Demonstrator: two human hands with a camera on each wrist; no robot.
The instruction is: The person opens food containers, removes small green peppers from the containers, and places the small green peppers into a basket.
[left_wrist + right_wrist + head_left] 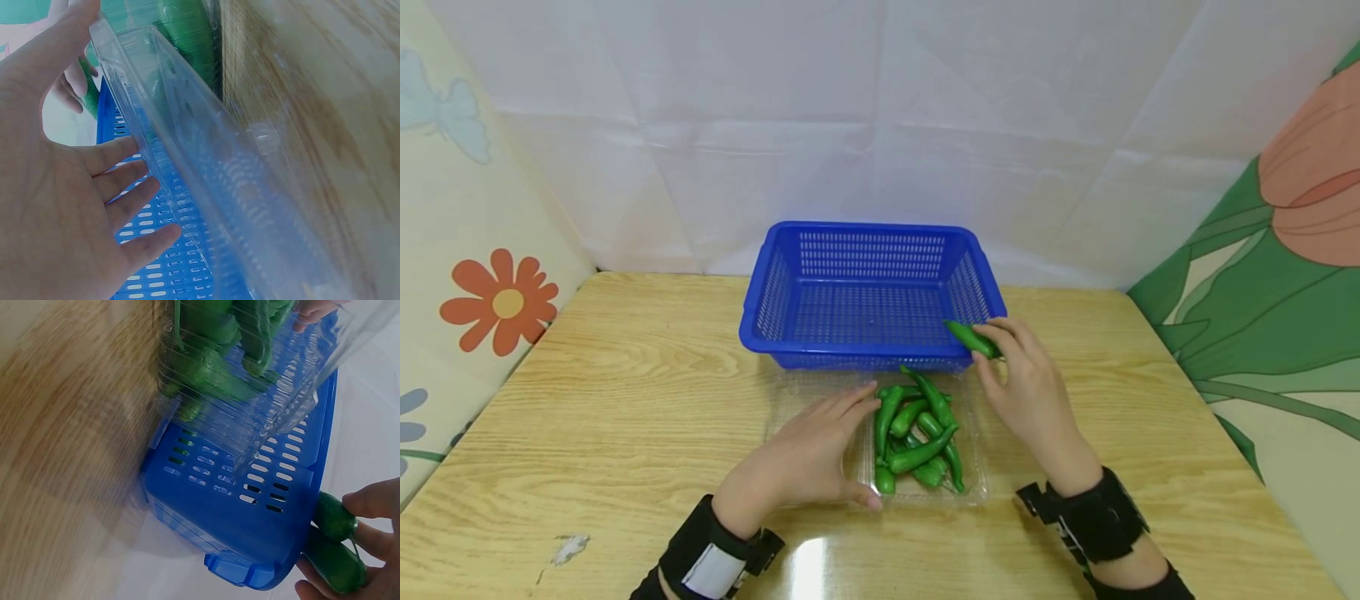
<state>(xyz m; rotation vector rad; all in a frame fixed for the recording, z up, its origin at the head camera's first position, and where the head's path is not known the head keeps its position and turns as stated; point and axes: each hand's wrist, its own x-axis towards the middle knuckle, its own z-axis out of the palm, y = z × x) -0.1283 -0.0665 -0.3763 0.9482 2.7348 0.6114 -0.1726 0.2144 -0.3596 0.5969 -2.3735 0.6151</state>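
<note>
My right hand (1033, 396) pinches green chili peppers (968, 337) by their stem ends over the near right corner of a blue plastic basket (850, 352). Two held peppers (337, 559) show in the right wrist view, beside the basket rim. In front of the basket, a clear plastic box (976, 454) holds several more green peppers (917, 454). My left hand (808, 454) rests along the box's left side, fingers spread and thumb near its front edge. In the left wrist view, those fingertips (167, 232) touch the clear rim.
All of this stands on a wood-grain table (647, 400). Behind the basket hangs a white cloth (880, 125), and flower-printed panels (1285, 333) flank the table. A worn patch (571, 548) marks the tabletop at the near left.
</note>
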